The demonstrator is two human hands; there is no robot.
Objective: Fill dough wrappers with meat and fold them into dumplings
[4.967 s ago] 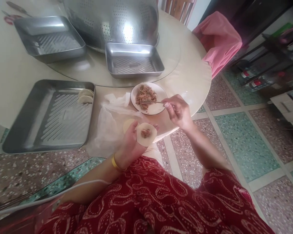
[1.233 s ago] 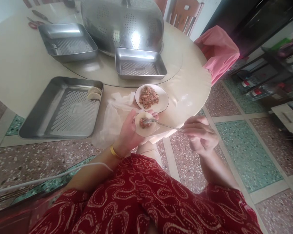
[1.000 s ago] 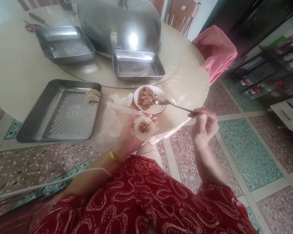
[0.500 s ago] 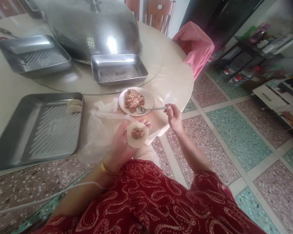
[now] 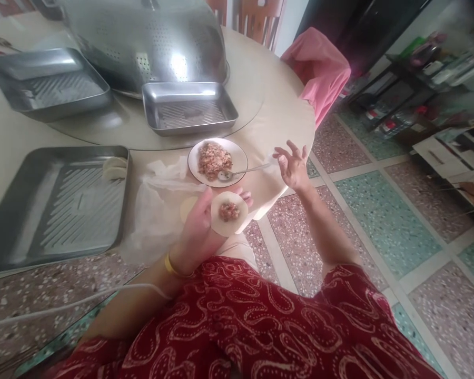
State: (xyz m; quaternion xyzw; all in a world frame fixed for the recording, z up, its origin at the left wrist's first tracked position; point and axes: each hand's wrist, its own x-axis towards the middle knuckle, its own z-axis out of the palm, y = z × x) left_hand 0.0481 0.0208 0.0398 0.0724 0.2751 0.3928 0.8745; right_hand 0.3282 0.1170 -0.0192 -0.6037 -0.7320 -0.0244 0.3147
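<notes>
My left hand [image 5: 199, 226] cradles a round dumpling wrapper [image 5: 229, 212] with a lump of minced filling in its middle. Just beyond it, a white plate [image 5: 237, 155] carries a mound of the same filling. A metal spoon [image 5: 240, 171] rests on the plate's rim, handle pointing right. My right hand [image 5: 292, 166] hovers to the right of the spoon handle, fingers spread, holding nothing. A loose wrapper [image 5: 186, 208] lies on the table beside my left hand.
A large steel tray [image 5: 31, 210] at left holds two folded dumplings [image 5: 114, 167] in its far corner. Two smaller trays [image 5: 189, 108] [image 5: 43, 89] and a perforated steel dome [image 5: 142, 37] sit on the turntable. A plastic bag [image 5: 158, 210] lies by the plate. A pink cloth [image 5: 319, 68] drapes a chair.
My right hand spooned filling onto the wrapper, laid the spoon on the plate and let go, opening its fingers. My left hand kept the wrapper still.
</notes>
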